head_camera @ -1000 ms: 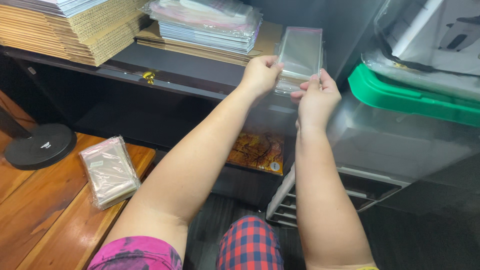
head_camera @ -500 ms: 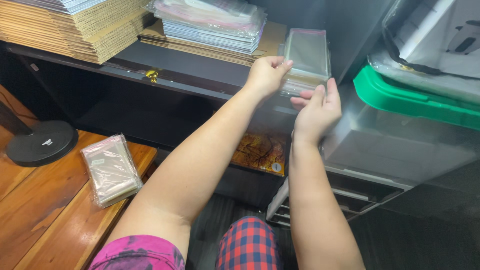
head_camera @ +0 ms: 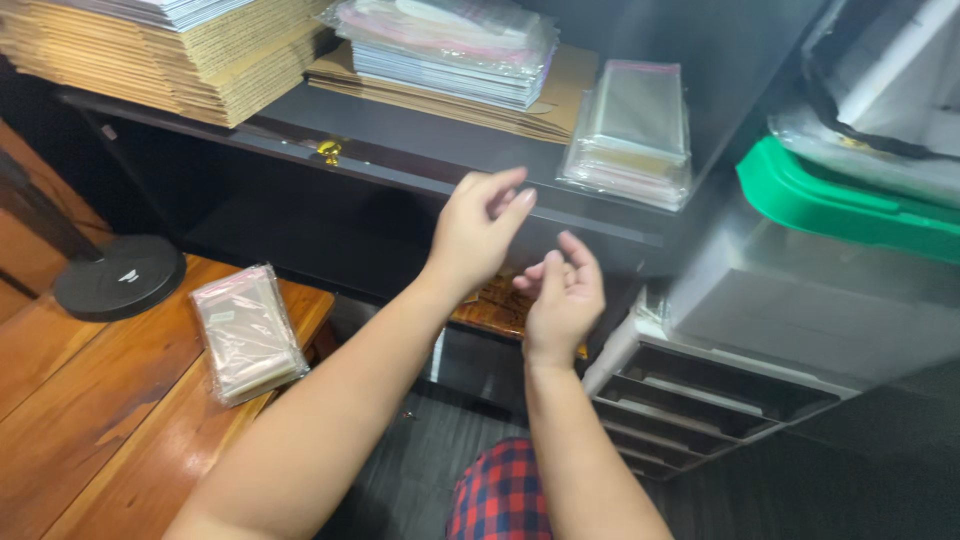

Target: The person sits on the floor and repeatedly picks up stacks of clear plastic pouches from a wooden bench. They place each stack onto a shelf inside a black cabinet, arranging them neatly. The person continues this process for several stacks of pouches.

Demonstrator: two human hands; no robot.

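Left hand [head_camera: 480, 232], right hand [head_camera: 563, 297] empty, clear sleeve stack [head_camera: 634, 133]

Even indoor light, dim under the shelf [head_camera: 400, 160], slight motion blur.

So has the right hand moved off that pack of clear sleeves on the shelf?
Yes. The right hand has dropped below the shelf edge; the sleeve pack lies alone.
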